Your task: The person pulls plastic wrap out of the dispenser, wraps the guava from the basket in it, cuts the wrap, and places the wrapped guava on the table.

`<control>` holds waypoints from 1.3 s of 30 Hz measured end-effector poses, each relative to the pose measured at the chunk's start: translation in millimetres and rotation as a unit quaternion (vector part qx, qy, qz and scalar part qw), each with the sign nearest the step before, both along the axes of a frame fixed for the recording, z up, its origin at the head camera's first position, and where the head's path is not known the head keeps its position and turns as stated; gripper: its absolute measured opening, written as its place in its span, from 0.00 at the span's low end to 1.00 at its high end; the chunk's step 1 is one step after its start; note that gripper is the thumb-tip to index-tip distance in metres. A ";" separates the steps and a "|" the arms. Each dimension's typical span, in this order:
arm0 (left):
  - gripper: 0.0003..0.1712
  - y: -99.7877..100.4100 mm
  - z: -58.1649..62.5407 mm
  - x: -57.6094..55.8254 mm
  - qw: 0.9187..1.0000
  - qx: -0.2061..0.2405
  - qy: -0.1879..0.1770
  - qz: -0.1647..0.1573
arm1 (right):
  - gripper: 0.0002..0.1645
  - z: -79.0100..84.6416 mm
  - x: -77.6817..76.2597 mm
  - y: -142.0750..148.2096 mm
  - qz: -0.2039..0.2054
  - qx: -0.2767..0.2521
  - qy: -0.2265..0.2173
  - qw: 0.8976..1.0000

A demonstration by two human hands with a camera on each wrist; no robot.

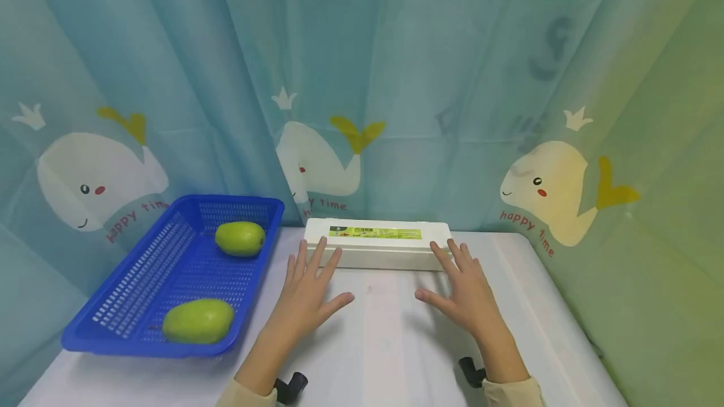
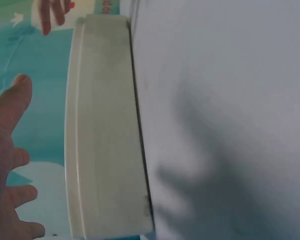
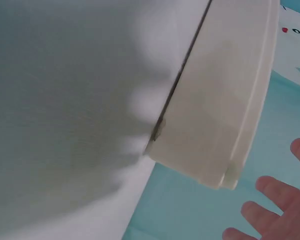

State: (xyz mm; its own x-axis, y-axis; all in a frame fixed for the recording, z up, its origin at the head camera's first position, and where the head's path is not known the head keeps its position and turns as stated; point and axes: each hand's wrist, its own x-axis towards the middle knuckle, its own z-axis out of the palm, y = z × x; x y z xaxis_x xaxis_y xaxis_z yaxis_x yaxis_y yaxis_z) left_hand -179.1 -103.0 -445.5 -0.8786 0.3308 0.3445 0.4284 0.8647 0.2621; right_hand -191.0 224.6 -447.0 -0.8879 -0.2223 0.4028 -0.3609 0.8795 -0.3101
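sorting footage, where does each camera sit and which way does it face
Head: on the head, facing forward and down at white box; left hand, right hand show.
Left wrist: on that wrist, facing the box; left hand, right fingers show.
Right wrist: on that wrist, facing the box; right hand shows.
Wrist views share box and curtain.

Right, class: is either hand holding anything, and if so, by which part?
Nothing is held: the left hand and right hand are empty, fingers spread, near the white box.

My sleeves (image 1: 513, 393) are pale beige. Just past each one, I wear a stubby black attachment (image 1: 293, 387).
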 end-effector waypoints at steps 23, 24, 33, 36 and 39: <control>0.44 18.7 6.6 -72.6 0.996 -0.071 -0.056 0.003 | 0.47 7.6 -64.7 5.4 0.036 0.118 -0.037 0.992; 0.44 18.7 6.3 -75.0 0.995 -0.076 -0.062 0.004 | 0.46 7.2 -66.0 6.1 0.038 0.122 -0.041 0.991; 0.37 12.4 7.2 -88.2 0.994 -0.079 -0.078 0.008 | 0.35 10.1 -73.4 5.6 0.053 0.130 -0.053 0.989; 0.34 11.3 8.7 -89.9 0.994 -0.075 -0.074 0.004 | 0.30 11.2 -74.7 5.7 0.052 0.114 -0.057 0.990; 0.31 10.0 10.5 -90.7 0.995 -0.072 -0.069 -0.002 | 0.27 12.1 -75.2 6.1 0.049 0.105 -0.060 0.991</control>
